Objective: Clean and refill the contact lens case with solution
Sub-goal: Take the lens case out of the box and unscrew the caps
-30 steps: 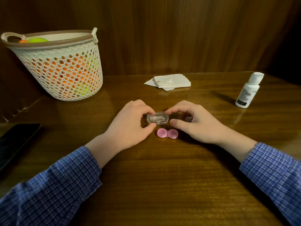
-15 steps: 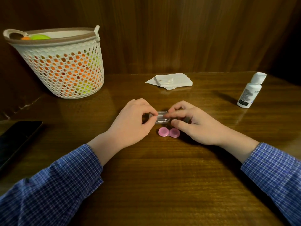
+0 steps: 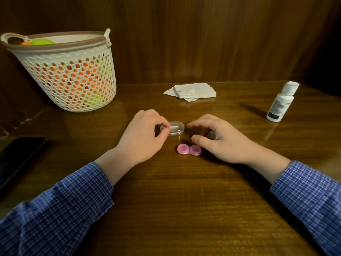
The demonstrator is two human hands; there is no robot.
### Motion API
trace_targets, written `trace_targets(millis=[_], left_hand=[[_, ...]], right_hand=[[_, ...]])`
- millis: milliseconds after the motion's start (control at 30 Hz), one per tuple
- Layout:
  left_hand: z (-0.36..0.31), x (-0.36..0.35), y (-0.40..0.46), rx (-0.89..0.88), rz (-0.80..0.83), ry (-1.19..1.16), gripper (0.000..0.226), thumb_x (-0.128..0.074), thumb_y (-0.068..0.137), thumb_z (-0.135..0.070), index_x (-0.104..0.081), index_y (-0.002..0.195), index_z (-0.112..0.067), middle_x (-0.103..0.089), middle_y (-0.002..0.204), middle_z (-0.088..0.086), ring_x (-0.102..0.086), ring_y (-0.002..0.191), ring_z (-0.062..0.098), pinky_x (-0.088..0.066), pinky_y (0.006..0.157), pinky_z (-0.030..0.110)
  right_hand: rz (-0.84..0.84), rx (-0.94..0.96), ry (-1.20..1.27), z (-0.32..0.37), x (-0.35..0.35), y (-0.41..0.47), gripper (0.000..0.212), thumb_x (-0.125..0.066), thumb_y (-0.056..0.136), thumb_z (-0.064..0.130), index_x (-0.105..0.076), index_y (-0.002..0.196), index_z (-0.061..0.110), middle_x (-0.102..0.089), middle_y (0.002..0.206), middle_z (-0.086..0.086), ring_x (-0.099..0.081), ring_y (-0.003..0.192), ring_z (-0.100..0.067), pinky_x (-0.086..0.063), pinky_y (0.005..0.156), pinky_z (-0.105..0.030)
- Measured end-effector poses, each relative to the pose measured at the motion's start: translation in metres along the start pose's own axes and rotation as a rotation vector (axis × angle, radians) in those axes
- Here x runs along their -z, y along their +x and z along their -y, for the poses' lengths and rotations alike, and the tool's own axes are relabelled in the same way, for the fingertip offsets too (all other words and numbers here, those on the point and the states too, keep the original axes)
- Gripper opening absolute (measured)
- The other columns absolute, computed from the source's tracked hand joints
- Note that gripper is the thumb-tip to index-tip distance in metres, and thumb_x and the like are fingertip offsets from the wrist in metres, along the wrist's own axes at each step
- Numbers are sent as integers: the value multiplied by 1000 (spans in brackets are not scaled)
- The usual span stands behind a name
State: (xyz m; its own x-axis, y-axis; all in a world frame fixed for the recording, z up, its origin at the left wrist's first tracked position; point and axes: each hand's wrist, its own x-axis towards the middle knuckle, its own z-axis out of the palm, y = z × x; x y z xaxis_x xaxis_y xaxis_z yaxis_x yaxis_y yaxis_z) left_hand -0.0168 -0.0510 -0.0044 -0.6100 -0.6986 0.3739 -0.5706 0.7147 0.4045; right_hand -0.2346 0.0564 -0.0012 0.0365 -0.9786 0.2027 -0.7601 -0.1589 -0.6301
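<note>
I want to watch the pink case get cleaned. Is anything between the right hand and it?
Nothing visible. The right hand hovers just beside the pink lens case, thumb nearly over it.

Upper left of the frame: a white perforated basket (image 3: 70, 78) on the wooden table (image 3: 184, 209), orange and yellow-green showing through the holes, something green and orange poking above the rim, hard to make out. Backed by dark wood panelling (image 3: 193, 37) across the top. At the left edge, mid-height: a dark flat slab, probably a phone (image 3: 17, 159), lying screen-up, cut off by the frame.
</note>
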Motion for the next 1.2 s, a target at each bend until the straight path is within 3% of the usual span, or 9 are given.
trace_targets(millis=[133,267,367,433,567,733,900,1100,1200], left_hand=[[9,4,5,18,-36,125,25,-60,101,-33,-72,122,-30,-64,116,-9,-46,102,6,-32,71,14],[9,7,5,47,-52,149,32,-61,101,-34,-67,132,-28,-63,124,-4,-44,109,7,-39,90,24],[0,11,2,-6,-118,16,36,-66,97,-34,-64,133,-28,-60,121,-11,-45,110,4,-42,92,24],[-9,12,-3,-87,-17,-117,33,-65,93,-38,-67,125,-32,-61,115,-18,-52,107,1,-44,89,21],[-19,1,-13,-234,255,-173,31,-70,91,-43,-67,122,-39,-63,108,-26,-56,105,-3,-43,79,7],[-17,-3,-13,-254,282,-203,22,-74,90,-35,-73,112,-39,-67,103,-23,-62,94,7,-49,72,15],[-19,0,-13,-272,276,-209,21,-75,90,-34,-77,110,-33,-70,101,-20,-65,99,5,-57,82,26],[-18,1,-13,-221,268,-235,16,-70,94,-35,-78,109,-34,-70,98,-23,-64,101,-1,-54,85,19],[-17,1,-12,-160,280,-264,17,-65,97,-36,-78,108,-35,-71,96,-19,-65,95,1,-56,80,24]], right_hand=[[-44,-36,-7,-1,4,-2,22,-61,98,36,-68,119,36,-62,114,20,-56,105,7,-48,79,-13],[-33,-30,-37,1,4,-2,15,-62,99,36,-68,112,39,-63,111,22,-57,102,7,-47,76,-12],[-28,0,-69,4,6,-5,11,-63,97,37,-68,106,40,-64,106,26,-57,104,11,-44,78,-11],[-22,33,-78,6,9,-9,14,-64,92,45,-71,102,38,-68,101,23,-61,99,8,-49,78,-14],[32,59,-110,11,11,-17,45,-60,78,74,-74,95,35,-70,81,16,-65,77,-3,-52,58,-19],[59,65,-170,11,5,-16,41,-62,78,68,-76,99,35,-69,79,17,-64,77,0,-53,58,-20],[85,95,-171,15,5,-17,46,-57,82,65,-78,106,32,-72,92,17,-67,83,-2,-60,72,-30],[87,98,-138,13,4,-16,26,-65,90,48,-77,109,34,-63,95,22,-60,92,8,-46,72,-9],[75,64,-65,13,3,-15,24,-61,87,51,-75,101,37,-69,95,21,-64,93,5,-51,76,-13]])
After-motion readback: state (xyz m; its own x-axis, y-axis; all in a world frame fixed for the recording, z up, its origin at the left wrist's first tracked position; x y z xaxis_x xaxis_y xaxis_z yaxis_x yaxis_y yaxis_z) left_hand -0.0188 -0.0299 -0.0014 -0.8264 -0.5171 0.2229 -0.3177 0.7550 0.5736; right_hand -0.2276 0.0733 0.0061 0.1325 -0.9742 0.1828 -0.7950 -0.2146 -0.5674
